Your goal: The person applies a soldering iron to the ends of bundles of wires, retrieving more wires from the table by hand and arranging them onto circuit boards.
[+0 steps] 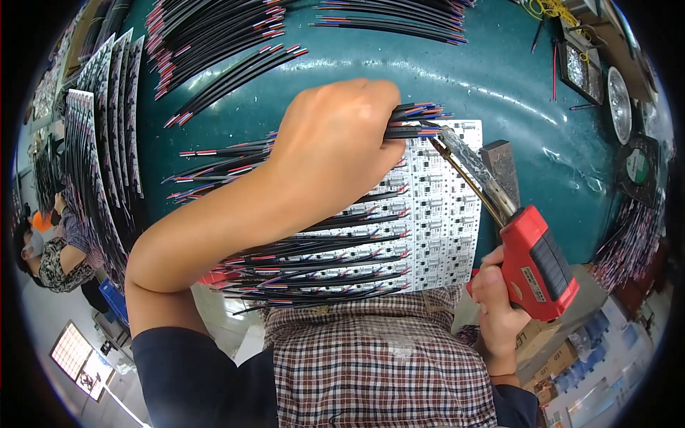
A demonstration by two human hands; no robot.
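Observation:
My left hand (339, 132) is closed around a bundle of thin black cables (414, 121), whose blue, red and white wire ends stick out to the right. In my right hand (499, 303) is a red soldering gun (539, 267), gripped by its handle and pointing up and left. Its metal tip reaches the wire ends; whether it touches them I cannot tell. Beneath lies a white circuit board panel (446, 214) with rows of small parts. Several black cables (335, 246) lie across its left part, their ends at the board. My left forearm hides part of them.
Cable bundles (221, 36) lie at the back of the green table (342, 78). Boards with cables (107, 128) stand at the left. A grey block (501, 167) sits beside the soldering gun. A metal dish (619, 105) is at the right. Another person (64, 260) is at far left.

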